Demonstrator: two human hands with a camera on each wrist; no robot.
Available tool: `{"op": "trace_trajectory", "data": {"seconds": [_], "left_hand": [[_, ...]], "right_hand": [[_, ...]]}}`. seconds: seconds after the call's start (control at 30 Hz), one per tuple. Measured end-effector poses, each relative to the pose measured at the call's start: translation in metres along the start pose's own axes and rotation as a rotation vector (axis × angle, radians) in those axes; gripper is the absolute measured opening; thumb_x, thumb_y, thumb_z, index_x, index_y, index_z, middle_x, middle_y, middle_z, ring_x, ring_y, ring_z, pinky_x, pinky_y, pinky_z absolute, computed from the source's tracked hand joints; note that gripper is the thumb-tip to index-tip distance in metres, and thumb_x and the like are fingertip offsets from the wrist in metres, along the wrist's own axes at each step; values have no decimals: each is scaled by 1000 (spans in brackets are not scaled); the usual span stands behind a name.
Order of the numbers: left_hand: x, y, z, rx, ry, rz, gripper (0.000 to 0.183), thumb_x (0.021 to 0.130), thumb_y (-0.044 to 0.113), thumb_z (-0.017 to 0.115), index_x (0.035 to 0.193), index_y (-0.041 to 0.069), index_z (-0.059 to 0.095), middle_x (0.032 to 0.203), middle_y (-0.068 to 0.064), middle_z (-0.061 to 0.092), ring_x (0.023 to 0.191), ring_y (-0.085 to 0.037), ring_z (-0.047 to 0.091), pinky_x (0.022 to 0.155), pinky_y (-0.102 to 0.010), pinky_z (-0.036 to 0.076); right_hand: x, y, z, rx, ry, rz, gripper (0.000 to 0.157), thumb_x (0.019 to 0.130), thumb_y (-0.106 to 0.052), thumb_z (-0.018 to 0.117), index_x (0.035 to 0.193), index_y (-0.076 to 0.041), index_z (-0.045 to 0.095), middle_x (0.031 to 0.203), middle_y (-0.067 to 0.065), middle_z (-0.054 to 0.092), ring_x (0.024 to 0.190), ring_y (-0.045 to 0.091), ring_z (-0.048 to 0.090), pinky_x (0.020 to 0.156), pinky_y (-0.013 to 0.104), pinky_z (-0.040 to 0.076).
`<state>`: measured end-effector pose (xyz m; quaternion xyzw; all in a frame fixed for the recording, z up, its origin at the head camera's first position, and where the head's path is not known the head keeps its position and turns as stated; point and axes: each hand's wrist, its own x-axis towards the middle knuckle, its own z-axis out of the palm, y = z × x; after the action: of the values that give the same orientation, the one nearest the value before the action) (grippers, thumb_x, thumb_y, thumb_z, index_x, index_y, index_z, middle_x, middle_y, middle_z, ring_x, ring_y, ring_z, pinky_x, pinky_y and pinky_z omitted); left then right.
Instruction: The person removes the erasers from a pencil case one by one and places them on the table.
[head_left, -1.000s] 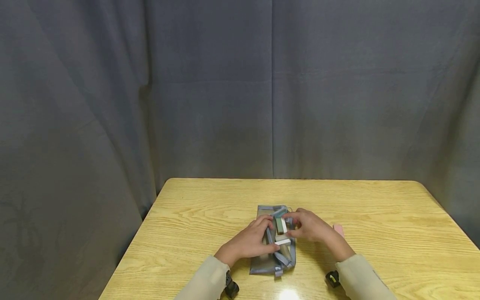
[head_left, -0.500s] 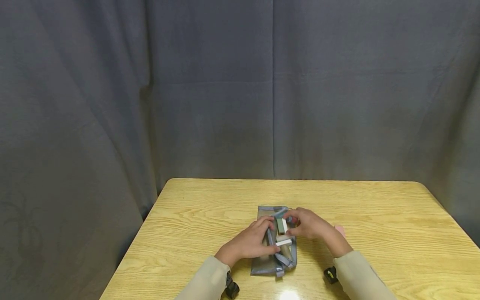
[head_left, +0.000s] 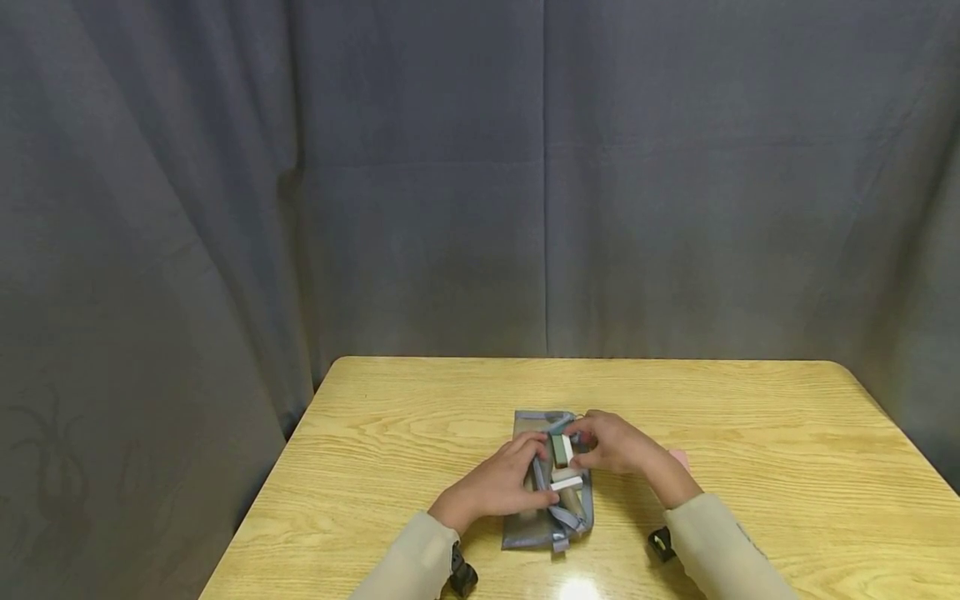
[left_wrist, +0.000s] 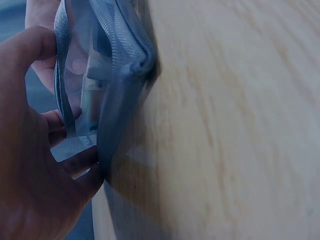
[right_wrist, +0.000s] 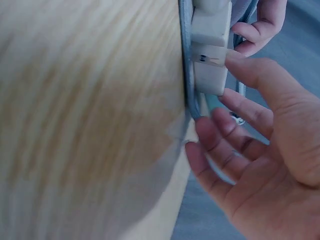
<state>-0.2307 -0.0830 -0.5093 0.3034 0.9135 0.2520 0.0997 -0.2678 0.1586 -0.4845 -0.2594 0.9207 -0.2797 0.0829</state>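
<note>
A grey-blue mesh zip pouch [head_left: 525,535] lies on the table with its zipped side spread apart. My left hand [head_left: 501,483] holds the near-left zipper edge, its thumb and fingers curled at the mesh in the left wrist view. My right hand [head_left: 618,443] pinches a green-and-white eraser-like block [head_left: 559,451] at the opening. In the right wrist view, the thumb presses the block's white side [right_wrist: 211,77], and other fingers touch the pouch's rim. A white block [head_left: 567,482] and a beige cylinder [head_left: 572,502] lie in the pouch nearer to me.
A pink piece [head_left: 680,457] lies on the wooden table [head_left: 787,483], partly behind my right forearm. Black straps with wrist cameras [head_left: 462,577] sit at both cuffs. Grey curtains [head_left: 420,183] hang behind the table.
My right hand has shifted very slightly away from me and to the left, still pinching the green-and-white block. My left hand and the pouch stay nearly in place.
</note>
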Motion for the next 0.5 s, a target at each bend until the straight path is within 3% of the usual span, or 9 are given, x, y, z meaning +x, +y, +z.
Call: {"op": "trace_trajectory", "data": {"seconds": [0.27,0.5], "left_hand": [[-1,0,-1,-4,0,-9,56,92,59,62,131,22,48,160,5,31,141,-19,39,108,-37,44],[-2,2,-3,-19,-9,-9,53,93,58,63,129,22,48,161,2,30,142,-21,38,108,-39,44]], "right_hand": [[2,3,4,-58,94,-165,39,77,-14,83,110,1,71,85,1,56,76,11,47,64,23,42],[-1,3,4,-58,134,-172,40,76,-14,83,110,1,69,88,2,55,77,13,49,66,23,44]]}}
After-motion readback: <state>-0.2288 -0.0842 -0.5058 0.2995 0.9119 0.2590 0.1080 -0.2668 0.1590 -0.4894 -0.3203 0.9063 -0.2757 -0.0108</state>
